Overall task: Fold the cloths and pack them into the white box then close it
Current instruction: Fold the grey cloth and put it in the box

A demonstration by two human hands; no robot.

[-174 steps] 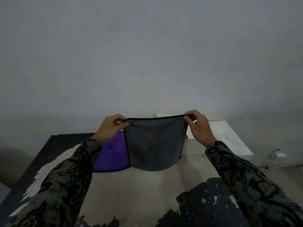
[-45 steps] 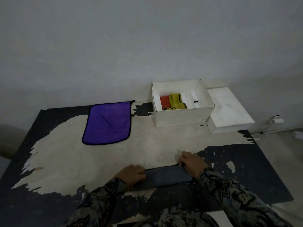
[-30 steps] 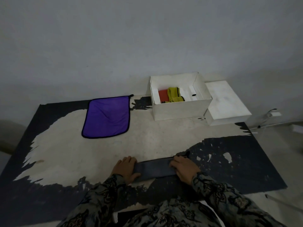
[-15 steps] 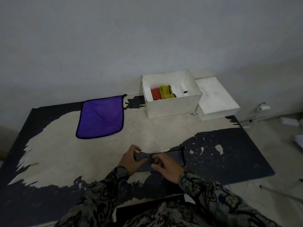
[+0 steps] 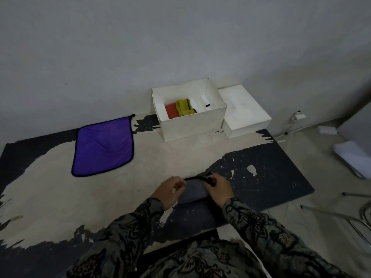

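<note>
The tabletop (image 5: 140,173) is worn, black coating flaked off to pale patches. One rigid white box (image 5: 192,125) stands open at its far edge, its flat lid (image 5: 243,111) touching its right side. One soft purple cloth (image 5: 103,146), black-edged, lies flat to the left. Near the front, left hand (image 5: 169,192) and right hand (image 5: 217,190) each pinch one folded grey cloth (image 5: 193,191). Inside the box: one red cloth (image 5: 171,110), one yellow cloth (image 5: 183,107).

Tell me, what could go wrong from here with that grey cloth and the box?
The grey cloth, pinched between the left hand and right hand, may spring open on the way to the white box. The yellow cloth inside looks bunched, so space could run short.
</note>
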